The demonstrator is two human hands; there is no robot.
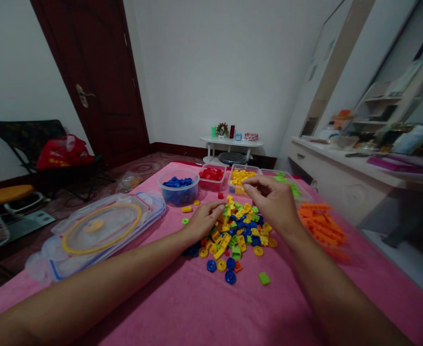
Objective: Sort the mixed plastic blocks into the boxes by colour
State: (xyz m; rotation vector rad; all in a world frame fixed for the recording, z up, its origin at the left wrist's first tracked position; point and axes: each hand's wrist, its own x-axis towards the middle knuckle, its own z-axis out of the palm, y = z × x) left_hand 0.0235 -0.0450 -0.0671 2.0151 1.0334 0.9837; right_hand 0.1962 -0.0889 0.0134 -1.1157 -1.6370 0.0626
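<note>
Loose toy building bricks (240, 226) in yellow, blue and green lie heaped on the pink cloth. At the heap's left edge rests my left hand (203, 222), fingers stretched over the bricks and their undersides hidden. My right hand (276, 202) is raised above the heap's right side, in front of the tub of yellow bricks (243, 178). Its thumb and forefinger come together, but what they pinch is too small to make out. A red brick (220, 195) sits behind the heap. Blue wheels (230, 277), a yellow wheel (221, 265) and a green brick (264, 278) lie nearer me.
Behind the heap stand a round tub of blue bricks (179, 194), a tub of red bricks (211, 179) and a container of green bricks (291, 186). Orange bricks (321, 225) lie on the right. Stacked plastic lids (105, 228) cover the table's left side.
</note>
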